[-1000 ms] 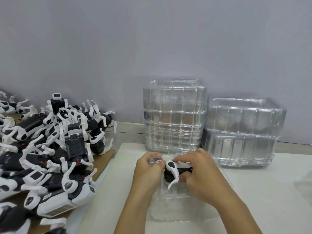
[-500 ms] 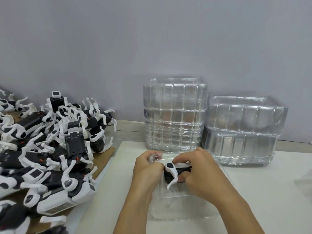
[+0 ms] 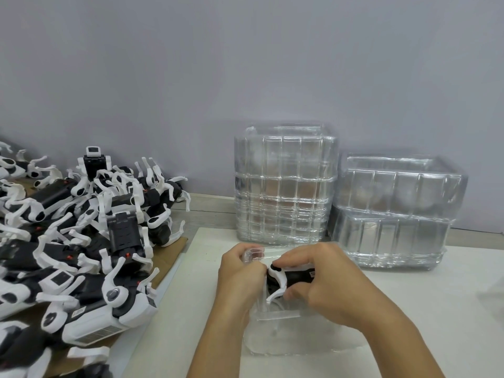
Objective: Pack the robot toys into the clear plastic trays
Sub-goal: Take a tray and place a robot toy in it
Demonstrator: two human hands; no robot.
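A black-and-white robot toy (image 3: 283, 279) sits at the far end of a clear plastic tray (image 3: 294, 334) lying on the white table in front of me. My right hand (image 3: 324, 282) grips the toy's body from the right, thumb below it. My left hand (image 3: 240, 274) curls round the tray's far-left corner and touches the toy's white leg. Most of the toy's body is hidden behind my fingers.
A heap of several more robot toys (image 3: 81, 241) lies on cardboard at the left. A tall stack of clear trays (image 3: 283, 184) stands behind my hands, a lower stack (image 3: 395, 211) to its right. A grey wall runs behind.
Both hands stay on the toy and tray. They shift very slightly as the toy settles a little deeper into the tray's far end.
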